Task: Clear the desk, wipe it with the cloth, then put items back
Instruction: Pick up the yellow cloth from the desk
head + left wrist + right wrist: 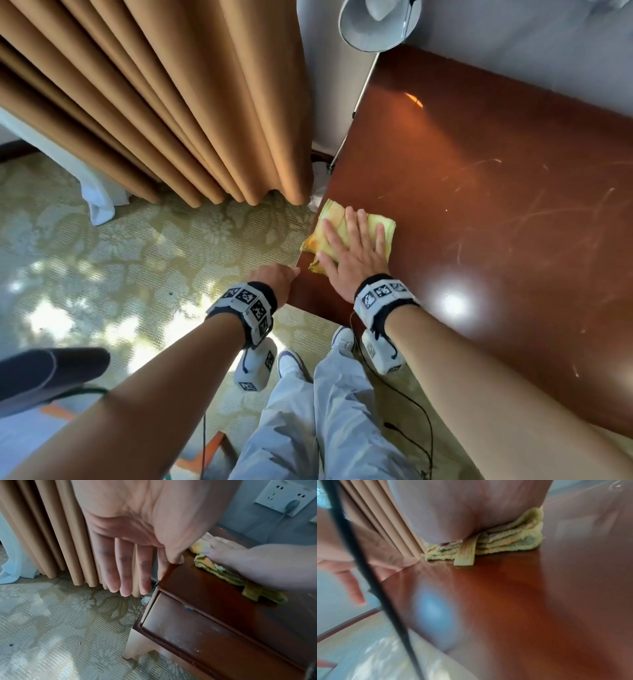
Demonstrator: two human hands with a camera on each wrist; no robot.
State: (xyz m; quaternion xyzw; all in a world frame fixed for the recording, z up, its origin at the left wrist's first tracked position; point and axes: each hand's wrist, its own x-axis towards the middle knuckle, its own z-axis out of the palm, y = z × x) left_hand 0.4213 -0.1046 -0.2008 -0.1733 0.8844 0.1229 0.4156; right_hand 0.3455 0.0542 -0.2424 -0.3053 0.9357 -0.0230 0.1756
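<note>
A folded yellow cloth (332,219) lies at the near left corner of the dark red-brown desk (496,192). My right hand (354,250) presses flat on the cloth with straight, spread fingers; in the right wrist view the palm covers the cloth (513,539) from above. My left hand (274,279) hangs beside the desk's left edge, fingers straight and pointing down, thumb touching the corner of the desk (214,592). It holds nothing. The cloth (211,566) and my right hand (257,563) also show in the left wrist view.
Tan curtains (154,102) hang left of the desk over a patterned carpet (102,260). A lamp shade (378,24) stands at the desk's far left corner. A drawer front (214,642) sits below the top. A wall socket (286,497) is behind. A dark chair part (44,373) sits lower left.
</note>
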